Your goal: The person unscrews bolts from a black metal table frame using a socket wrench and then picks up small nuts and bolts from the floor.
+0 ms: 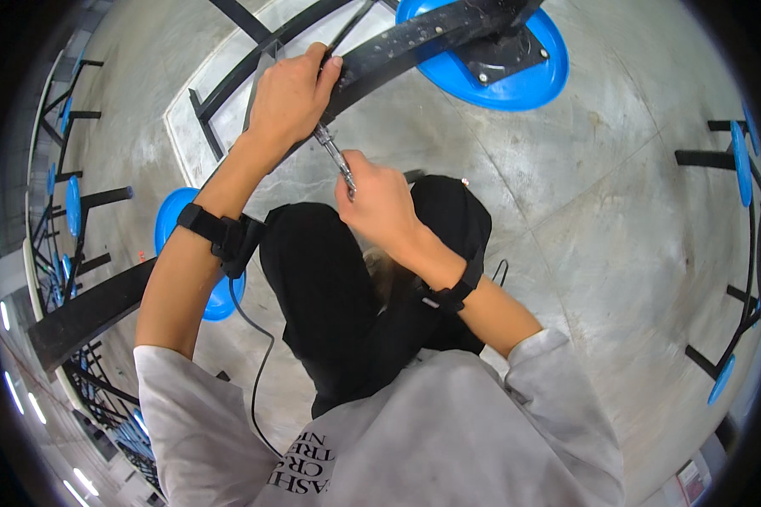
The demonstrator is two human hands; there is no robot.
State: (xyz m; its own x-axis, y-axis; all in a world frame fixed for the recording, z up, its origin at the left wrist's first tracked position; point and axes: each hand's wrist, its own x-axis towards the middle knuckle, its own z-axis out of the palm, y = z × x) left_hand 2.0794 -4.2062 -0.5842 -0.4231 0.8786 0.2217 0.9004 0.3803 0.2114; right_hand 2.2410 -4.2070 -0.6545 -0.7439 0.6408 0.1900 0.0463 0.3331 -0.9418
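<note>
Screwdriver [336, 158] shaft clasped in right hand [379, 203] grip.

The left hand [289, 97] reaches far, arm nearly straight, fingers curled shut in a grip. The right hand [379, 201] sits nearer, elbow bent, fingers pinched closed. Both wrists wear black straps.

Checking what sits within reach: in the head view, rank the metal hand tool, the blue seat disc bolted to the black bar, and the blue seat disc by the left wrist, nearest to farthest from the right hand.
1. Metal hand tool: held in the right hand, at its upper left.
2. Blue seat disc by the left wrist: lower left, beside the black knee.
3. Blue seat disc bolted to the black bar: top right; only slightly farther than the second.
</note>
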